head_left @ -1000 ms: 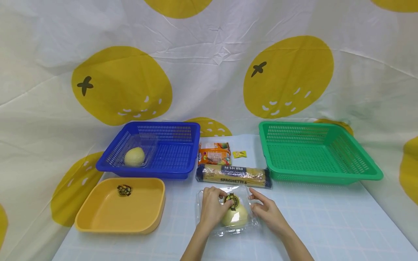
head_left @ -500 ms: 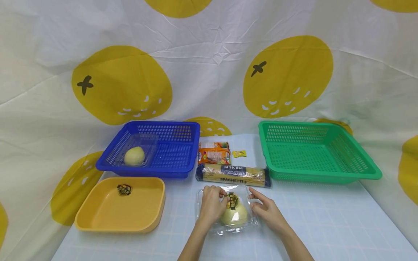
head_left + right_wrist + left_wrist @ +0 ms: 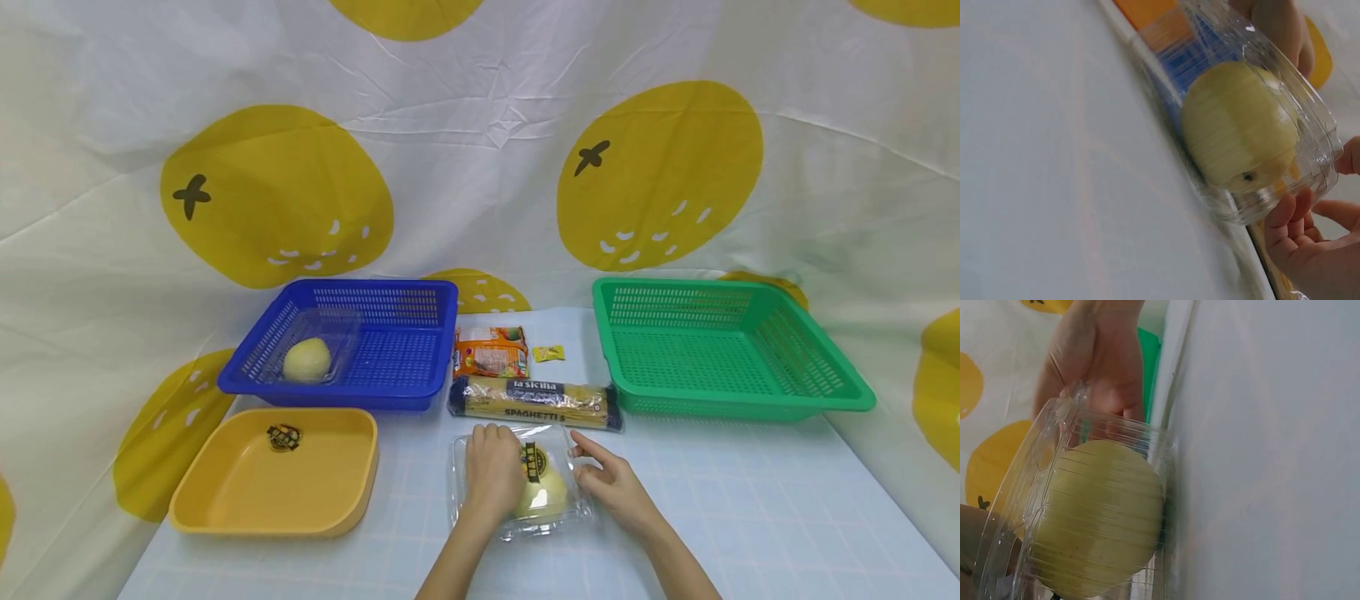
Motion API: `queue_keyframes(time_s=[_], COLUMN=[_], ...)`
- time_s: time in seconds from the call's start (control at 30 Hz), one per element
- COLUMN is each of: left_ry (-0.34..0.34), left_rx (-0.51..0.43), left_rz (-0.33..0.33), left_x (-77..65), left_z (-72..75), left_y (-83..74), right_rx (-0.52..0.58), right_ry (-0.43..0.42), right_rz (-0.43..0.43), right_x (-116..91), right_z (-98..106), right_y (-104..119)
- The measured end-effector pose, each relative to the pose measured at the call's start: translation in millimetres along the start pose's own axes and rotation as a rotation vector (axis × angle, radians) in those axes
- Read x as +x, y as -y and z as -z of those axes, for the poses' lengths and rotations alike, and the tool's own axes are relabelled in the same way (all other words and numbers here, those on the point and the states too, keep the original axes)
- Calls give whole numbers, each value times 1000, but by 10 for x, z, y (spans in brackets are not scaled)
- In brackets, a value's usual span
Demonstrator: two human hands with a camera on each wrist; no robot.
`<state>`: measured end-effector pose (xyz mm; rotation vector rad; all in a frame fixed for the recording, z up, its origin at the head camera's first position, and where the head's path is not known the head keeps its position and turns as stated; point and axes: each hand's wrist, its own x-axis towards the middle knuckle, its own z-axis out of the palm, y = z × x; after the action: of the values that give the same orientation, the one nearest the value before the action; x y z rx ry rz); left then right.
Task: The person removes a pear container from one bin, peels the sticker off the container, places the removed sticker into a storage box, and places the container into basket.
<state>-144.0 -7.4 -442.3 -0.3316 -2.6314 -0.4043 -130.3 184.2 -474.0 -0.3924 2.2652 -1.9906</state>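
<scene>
On the table in front of me lies a clear plastic clamshell box (image 3: 555,521) holding a round, pale yellow-green fruit (image 3: 543,497). A round black-and-yellow sticker (image 3: 535,463) is on the lid. My left hand (image 3: 493,471) rests curled over the lid's left part, knuckles up, covering the sticker's left edge. Its fingertips are hidden, so I cannot tell if they pinch the sticker. My right hand (image 3: 617,498) holds the box's right side; in the right wrist view its curled fingers (image 3: 1280,222) lie against the wall, with the thumb (image 3: 1349,156) at the rim.
A blue basket (image 3: 438,292) at back left holds another fruit (image 3: 307,361) in a clear box. The yellow tray (image 3: 277,500) holds a crumpled black-and-yellow sticker (image 3: 283,437). A spaghetti pack (image 3: 536,402), orange packet (image 3: 491,354), small yellow packet (image 3: 548,353) and green basket (image 3: 738,400) stand beyond.
My left thumb has drawn back off the sticker to its left edge, and the left hand has turned knuckles up, hiding the fingertips. The right hand and box have barely moved.
</scene>
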Motion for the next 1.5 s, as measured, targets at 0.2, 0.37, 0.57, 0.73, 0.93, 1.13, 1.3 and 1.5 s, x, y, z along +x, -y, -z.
queue_keyframes(time_s=[0.2,0.37,0.57,0.73,0.93,1.13,1.3,1.5], left_ry=[-29,-21,-44,-82,-64,-28,-33,-46], left_rx=[2,-35,-191,-432,-512,-503,-485,-497], left_rz=[-2,12,47,104,151,156,125,82], left_x=[-11,-18,-38,-75,-98,-107,-128,-153], left_z=[-3,-5,-14,-3,60,90,71,42], left_y=[-17,-10,14,44,74,76,84,117], right_rx=[-3,-2,6,11,14,12,10,9], right_ry=[1,2,7,4,8,5,-4,-12], right_rz=[1,-3,10,12,2,-6,-25,-38], right_x=[-1,-4,-11,-10,-13,-16,-16,-17], right_z=[1,-3,-4,-3,-4,-8,-15,-21], right_y=[6,11,17,16,11,11,16,22])
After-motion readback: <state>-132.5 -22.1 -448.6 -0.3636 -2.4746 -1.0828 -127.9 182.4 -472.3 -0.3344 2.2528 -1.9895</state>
